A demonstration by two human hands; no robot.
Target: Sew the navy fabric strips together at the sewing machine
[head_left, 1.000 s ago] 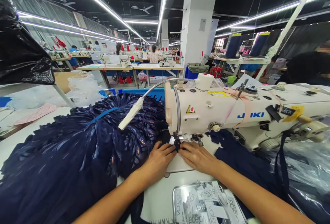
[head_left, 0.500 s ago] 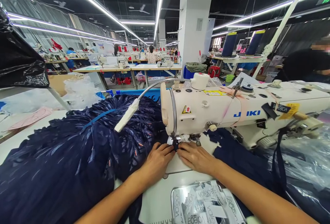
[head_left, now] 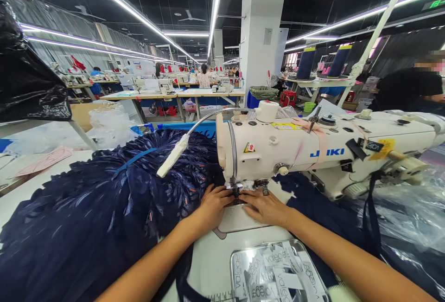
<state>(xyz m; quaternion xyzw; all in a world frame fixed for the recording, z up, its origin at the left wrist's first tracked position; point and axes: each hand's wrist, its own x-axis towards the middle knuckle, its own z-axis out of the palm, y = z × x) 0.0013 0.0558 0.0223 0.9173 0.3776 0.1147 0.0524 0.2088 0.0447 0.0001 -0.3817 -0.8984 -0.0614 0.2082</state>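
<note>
A white sewing machine (head_left: 264, 149) stands before me, its presser foot (head_left: 237, 192) lowered onto a small dark patch of navy fabric. Left of the foot, my left hand (head_left: 214, 205) is closed with bent fingers on the edge of that fabric. From the right, my right hand (head_left: 264, 207) pinches the fabric beside the foot, thumb tucked low. Much of the fabric lies hidden beneath my fingers. Heaped to the left is a navy garment (head_left: 114, 200) with feather-like trim and a blue strip (head_left: 135, 159) across it.
A metal tin (head_left: 233, 265) of printed labels (head_left: 274, 269) sits in front. More navy cloth (head_left: 313, 204) and clear plastic (head_left: 403, 218) lie to the right. A bendable lamp (head_left: 174, 153) overhangs the garment. Thread cones (head_left: 306, 64) stand behind; a person (head_left: 406, 86) is at far right.
The view has shifted slightly. Both hands stay beside the presser foot, with the left fingers a little higher. A dark strap hanging below the garment shows more now.
</note>
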